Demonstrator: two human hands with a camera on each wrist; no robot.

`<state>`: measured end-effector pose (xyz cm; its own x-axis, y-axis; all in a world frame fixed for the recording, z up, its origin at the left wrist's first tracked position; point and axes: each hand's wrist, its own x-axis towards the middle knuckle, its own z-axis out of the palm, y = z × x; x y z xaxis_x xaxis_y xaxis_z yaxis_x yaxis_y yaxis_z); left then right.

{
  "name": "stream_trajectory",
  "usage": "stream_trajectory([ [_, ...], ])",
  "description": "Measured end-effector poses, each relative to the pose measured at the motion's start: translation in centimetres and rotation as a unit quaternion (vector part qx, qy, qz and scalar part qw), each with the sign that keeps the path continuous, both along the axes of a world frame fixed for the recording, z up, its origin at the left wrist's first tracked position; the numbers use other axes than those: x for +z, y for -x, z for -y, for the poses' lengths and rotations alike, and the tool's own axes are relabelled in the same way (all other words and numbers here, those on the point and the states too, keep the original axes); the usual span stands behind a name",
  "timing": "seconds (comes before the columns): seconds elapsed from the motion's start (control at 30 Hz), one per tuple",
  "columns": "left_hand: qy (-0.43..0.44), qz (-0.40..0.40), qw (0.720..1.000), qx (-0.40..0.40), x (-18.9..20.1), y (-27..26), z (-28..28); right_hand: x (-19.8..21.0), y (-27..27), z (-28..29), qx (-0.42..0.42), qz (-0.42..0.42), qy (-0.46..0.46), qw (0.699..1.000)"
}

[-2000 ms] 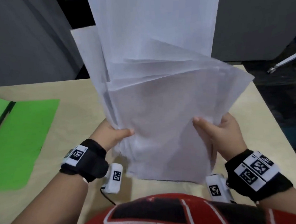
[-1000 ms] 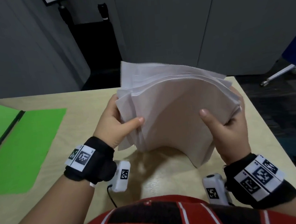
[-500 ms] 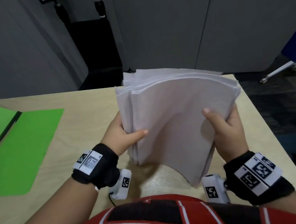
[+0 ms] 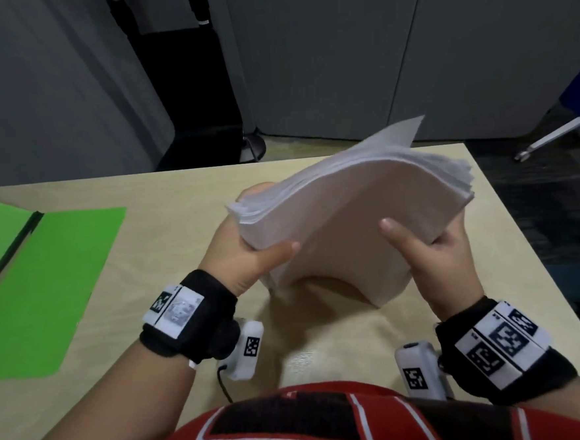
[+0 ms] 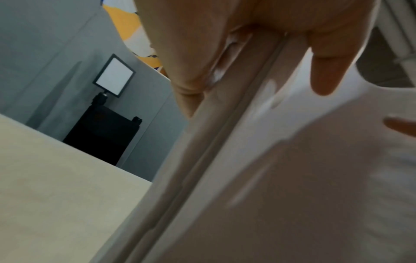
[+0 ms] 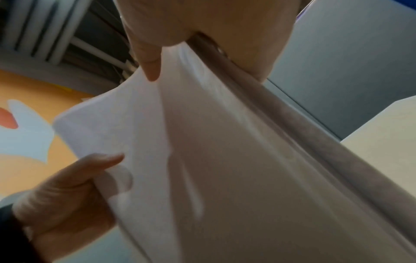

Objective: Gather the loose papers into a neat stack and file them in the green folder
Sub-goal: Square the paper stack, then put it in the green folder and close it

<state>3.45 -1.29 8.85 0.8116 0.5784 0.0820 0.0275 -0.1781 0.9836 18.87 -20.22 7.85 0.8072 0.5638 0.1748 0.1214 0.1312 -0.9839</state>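
- The papers [image 4: 346, 212] are held as one thick stack above the table [image 4: 177, 200], clear of its surface except perhaps at the near lower corner, where contact cannot be told.
- The stack is gripped at its left edge by the left hand [image 4: 246, 253], thumb laid on the near face and fingers wrapped behind.
- The right edge is gripped by the right hand [image 4: 435, 257] in the same way, thumb on the near face.
- The stack is bowed, its middle arched upward between the two hands; one sheet juts out at the far top corner.
- In the left wrist view the stacked edges are seen running under the curled fingers [image 5: 186, 80]; the picture is blurred.
- In the right wrist view the thumb [image 6: 150, 60] is pressed on the top sheet, and the other hand is seen at the far edge.
- The folder [image 4: 46, 288], green, lies open and flat at the left of the table, well apart from the papers.
- Black wristbands [image 4: 192, 319] with printed markers are worn on both wrists.
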Motion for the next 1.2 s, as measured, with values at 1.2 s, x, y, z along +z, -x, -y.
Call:
stream_trajectory([
  [1.2,0.038,0.014,0.997,0.069,-0.1,-0.8,-0.2,-1.6,-0.1,-1.4,-0.032,0.018,0.025,0.999],
])
